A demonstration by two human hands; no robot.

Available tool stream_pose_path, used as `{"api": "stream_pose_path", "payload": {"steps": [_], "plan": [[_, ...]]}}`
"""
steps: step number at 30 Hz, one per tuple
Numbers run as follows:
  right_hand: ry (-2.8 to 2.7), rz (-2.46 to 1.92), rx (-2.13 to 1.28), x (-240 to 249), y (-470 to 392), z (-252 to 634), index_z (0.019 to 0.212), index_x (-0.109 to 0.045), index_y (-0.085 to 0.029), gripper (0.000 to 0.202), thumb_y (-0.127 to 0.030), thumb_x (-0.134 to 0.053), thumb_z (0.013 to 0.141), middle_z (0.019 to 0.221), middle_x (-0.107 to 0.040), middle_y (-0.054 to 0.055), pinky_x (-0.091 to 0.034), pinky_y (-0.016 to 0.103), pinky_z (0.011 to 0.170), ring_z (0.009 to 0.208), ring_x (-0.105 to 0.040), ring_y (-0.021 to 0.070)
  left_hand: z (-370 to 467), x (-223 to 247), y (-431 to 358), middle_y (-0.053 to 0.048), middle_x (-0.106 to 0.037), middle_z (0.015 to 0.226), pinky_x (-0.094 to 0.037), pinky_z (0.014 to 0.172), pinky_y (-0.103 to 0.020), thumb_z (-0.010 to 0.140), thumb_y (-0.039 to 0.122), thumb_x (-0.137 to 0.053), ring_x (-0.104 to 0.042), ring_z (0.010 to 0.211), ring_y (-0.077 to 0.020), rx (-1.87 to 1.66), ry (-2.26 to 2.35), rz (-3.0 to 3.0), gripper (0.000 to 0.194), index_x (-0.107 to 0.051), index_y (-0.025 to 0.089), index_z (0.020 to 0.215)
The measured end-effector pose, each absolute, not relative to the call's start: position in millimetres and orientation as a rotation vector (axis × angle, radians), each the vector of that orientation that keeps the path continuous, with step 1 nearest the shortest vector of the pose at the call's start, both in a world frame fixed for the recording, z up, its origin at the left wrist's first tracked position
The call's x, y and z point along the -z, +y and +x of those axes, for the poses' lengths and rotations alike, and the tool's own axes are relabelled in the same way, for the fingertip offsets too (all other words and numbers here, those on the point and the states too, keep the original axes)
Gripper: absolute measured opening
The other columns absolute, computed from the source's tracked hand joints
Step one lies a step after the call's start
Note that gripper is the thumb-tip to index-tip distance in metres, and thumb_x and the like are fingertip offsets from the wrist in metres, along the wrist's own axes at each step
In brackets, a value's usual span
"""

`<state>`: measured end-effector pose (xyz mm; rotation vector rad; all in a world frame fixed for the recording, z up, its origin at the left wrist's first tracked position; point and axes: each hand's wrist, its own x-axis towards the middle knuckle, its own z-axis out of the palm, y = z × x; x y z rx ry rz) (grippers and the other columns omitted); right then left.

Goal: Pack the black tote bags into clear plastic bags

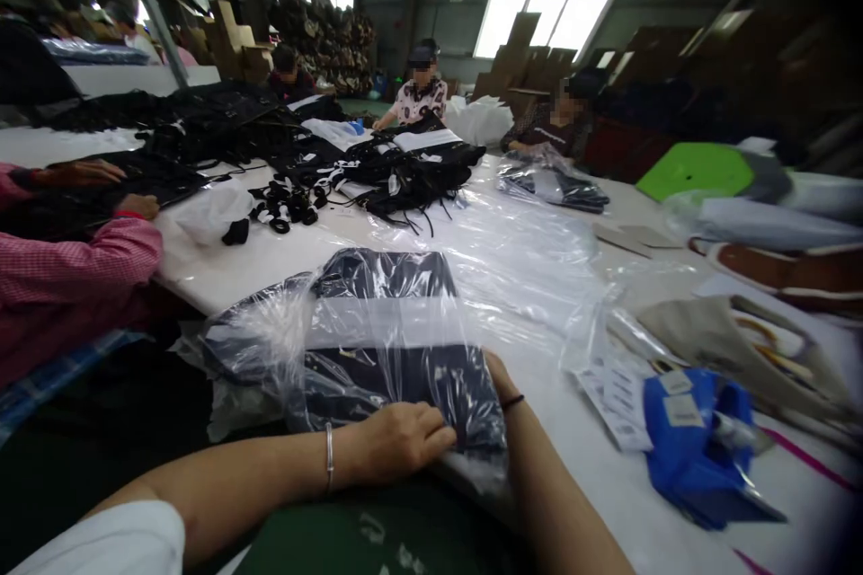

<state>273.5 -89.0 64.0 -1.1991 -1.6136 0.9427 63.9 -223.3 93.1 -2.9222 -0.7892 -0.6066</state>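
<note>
A dark folded item (pixel 378 377) with a white band across it lies inside a clear plastic bag at the near table edge. My left hand (pixel 404 442) has its fingers curled on the bag's near side, gripping the plastic. At the bag's right side is my right hand (pixel 499 377), its fingers hidden behind the bag. The bag's left part is bunched and shiny.
Black items with straps (pixel 404 162) pile up across the table (pixel 539 323). Clear plastic sheets (pixel 519 234) lie behind the bag. A blue tape dispenser (pixel 694 449) and beige bag (pixel 707 332) are at right. People sit opposite; pink checked sleeves (pixel 87 269) are at left.
</note>
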Motion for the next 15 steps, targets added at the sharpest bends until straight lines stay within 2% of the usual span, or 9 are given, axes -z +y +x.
{"api": "stream_pose_path", "payload": {"steps": [3, 6, 8, 12, 15], "plan": [[-1.444, -1.290, -1.343, -63, -66, 259, 0.074, -0.068, -0.019, 0.050, -0.068, -0.059, 0.076, 0.061, -0.069, 0.010, -0.055, 0.038, 0.054, 0.057, -0.067, 0.0257, 68, -68, -230, -0.005, -0.056, 0.082, -0.047, 0.057, -0.028, 0.097, 0.015, -0.041, -0.054, 0.068, -0.0161, 0.446, -0.717, -2.943, 0.013, -0.055, 0.014, 0.097], [-1.159, -1.384, -1.594, -77, -47, 239, 0.079, -0.067, -0.016, 0.043, -0.054, -0.079, 0.062, 0.068, -0.071, 0.010, -0.055, 0.037, 0.056, 0.059, -0.068, 0.0250, 70, -49, -230, -0.005, -0.056, 0.082, -0.044, 0.054, -0.029, 0.097, 0.017, -0.043, -0.054, 0.067, -0.0161, 0.432, -0.749, -2.889, 0.012, -0.055, 0.015, 0.096], [-1.161, -1.355, -1.478, -93, -49, 232, 0.083, -0.067, -0.016, 0.042, -0.046, -0.085, 0.059, 0.072, -0.072, 0.008, -0.055, 0.034, 0.057, 0.061, -0.067, 0.0230, 68, -42, -229, -0.004, -0.055, 0.081, -0.044, 0.054, -0.029, 0.096, 0.018, -0.046, -0.055, 0.067, -0.0167, 0.431, -0.786, -2.838, 0.011, -0.055, 0.015, 0.098], [-1.253, -1.181, -1.264, -123, -92, 249, 0.100, -0.068, -0.016, 0.046, -0.048, -0.081, 0.069, 0.086, -0.074, 0.007, -0.055, 0.030, 0.062, 0.072, -0.069, 0.0215, 60, -41, -226, -0.004, -0.057, 0.081, -0.045, 0.055, -0.028, 0.096, 0.020, -0.046, -0.056, 0.067, -0.0155, 0.414, -0.658, -2.816, 0.013, -0.057, 0.015, 0.103], [-1.124, -1.150, -1.165, -124, -134, 277, 0.106, -0.066, -0.017, 0.048, -0.048, -0.079, 0.072, 0.091, -0.074, 0.006, -0.056, 0.030, 0.064, 0.076, -0.068, 0.0210, 50, -46, -220, -0.004, -0.057, 0.082, -0.042, 0.051, -0.026, 0.096, 0.019, -0.046, -0.055, 0.064, -0.0137, 0.415, -0.453, -2.835, 0.016, -0.057, 0.016, 0.105]]}}
